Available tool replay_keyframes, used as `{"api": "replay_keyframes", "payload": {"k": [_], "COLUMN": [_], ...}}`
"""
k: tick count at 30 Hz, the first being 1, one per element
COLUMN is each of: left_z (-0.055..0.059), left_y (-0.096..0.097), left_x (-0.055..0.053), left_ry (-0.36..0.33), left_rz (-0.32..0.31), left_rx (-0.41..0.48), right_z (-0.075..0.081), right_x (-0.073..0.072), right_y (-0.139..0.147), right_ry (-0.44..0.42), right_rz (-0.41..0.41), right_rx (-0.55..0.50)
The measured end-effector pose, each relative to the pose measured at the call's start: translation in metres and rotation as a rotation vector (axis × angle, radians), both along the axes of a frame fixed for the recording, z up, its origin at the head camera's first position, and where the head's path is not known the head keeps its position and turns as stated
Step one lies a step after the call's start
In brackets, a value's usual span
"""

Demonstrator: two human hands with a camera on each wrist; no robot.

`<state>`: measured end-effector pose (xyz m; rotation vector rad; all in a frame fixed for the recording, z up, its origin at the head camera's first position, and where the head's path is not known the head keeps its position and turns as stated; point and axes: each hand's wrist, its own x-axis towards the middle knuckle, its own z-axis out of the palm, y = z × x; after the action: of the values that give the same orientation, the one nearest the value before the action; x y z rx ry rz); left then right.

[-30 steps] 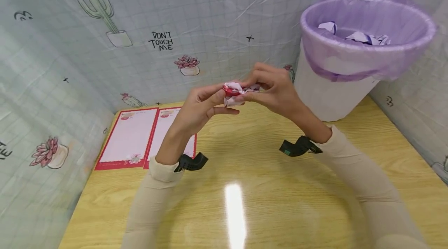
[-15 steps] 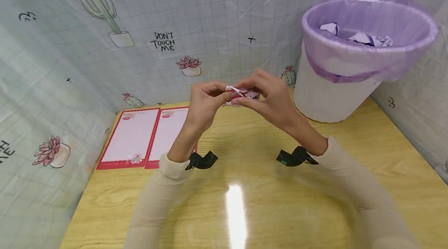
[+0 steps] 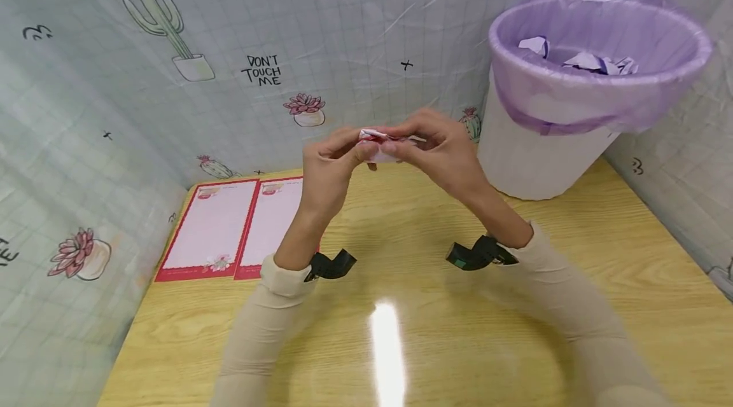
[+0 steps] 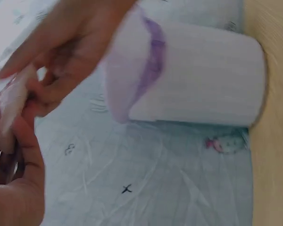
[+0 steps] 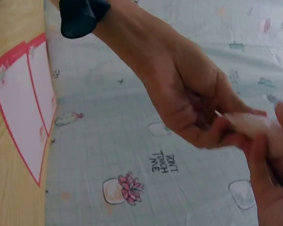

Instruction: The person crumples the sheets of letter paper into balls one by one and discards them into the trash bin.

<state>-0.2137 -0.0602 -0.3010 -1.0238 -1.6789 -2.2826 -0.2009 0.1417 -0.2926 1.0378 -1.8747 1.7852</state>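
A crumpled piece of white and red paper (image 3: pixel 373 135) is held up above the far part of the table, between both hands. My left hand (image 3: pixel 328 172) pinches its left side with thumb and fingers. My right hand (image 3: pixel 441 149) grips the right side, its thumb close beside the left thumb. In the left wrist view the paper (image 4: pixel 12 101) is a pale, folded wad between the two hands. The right wrist view shows the same paper (image 5: pixel 254 127) at the fingertips of both hands, partly hidden by fingers.
Two red-bordered sheets of paper (image 3: pixel 214 222) lie side by side at the table's left. At the back right stands a white bin (image 3: pixel 529 152) lined with a purple bag (image 3: pixel 607 98), with several crumpled papers (image 3: pixel 590 62) inside. A patterned sheet (image 3: pixel 355 44) covers the walls.
Both hands have kept hold of the paper and worked it more compact. The left hand has turned, its lower fingers drawing in, and the thumbs have come together.
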Motion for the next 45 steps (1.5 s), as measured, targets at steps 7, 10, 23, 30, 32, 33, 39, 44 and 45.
{"api": "replay_keyframes", "payload": {"k": [7, 10, 23, 30, 32, 33, 39, 44, 45], "left_z": [0.004, 0.006, 0.020, 0.024, 0.022, 0.020, 0.004, 0.002, 0.003], "left_y": [-0.013, -0.017, -0.017, -0.015, -0.015, -0.015, -0.003, 0.006, 0.006], "left_x": [-0.002, -0.002, 0.005, 0.004, 0.005, 0.006, 0.015, 0.026, 0.028], "left_ry": [-0.243, -0.254, -0.200, -0.120, -0.098, -0.098, -0.090, -0.031, -0.028], "left_rz": [-0.359, -0.370, -0.177, -0.101, -0.162, -0.201, -0.340, -0.324, -0.317], "left_rx": [0.007, -0.068, -0.235, -0.297, -0.265, -0.232, 0.037, 0.073, 0.063], "right_z": [0.000, 0.002, 0.010, 0.006, 0.004, 0.003, -0.006, -0.004, -0.002], "right_x": [-0.011, -0.008, 0.011, 0.010, 0.007, 0.005, -0.005, -0.003, -0.001], "right_y": [0.022, 0.018, -0.002, 0.001, 0.006, 0.008, 0.008, 0.010, 0.011], "right_ry": [-0.057, -0.012, 0.438, 0.249, 0.066, -0.025, -0.414, -0.389, -0.370], "right_rz": [0.562, 0.558, -0.070, -0.086, 0.049, 0.134, 0.704, 0.783, 0.769], "right_rx": [0.038, 0.073, 0.312, 0.172, 0.020, -0.060, -0.339, -0.246, -0.214]}}
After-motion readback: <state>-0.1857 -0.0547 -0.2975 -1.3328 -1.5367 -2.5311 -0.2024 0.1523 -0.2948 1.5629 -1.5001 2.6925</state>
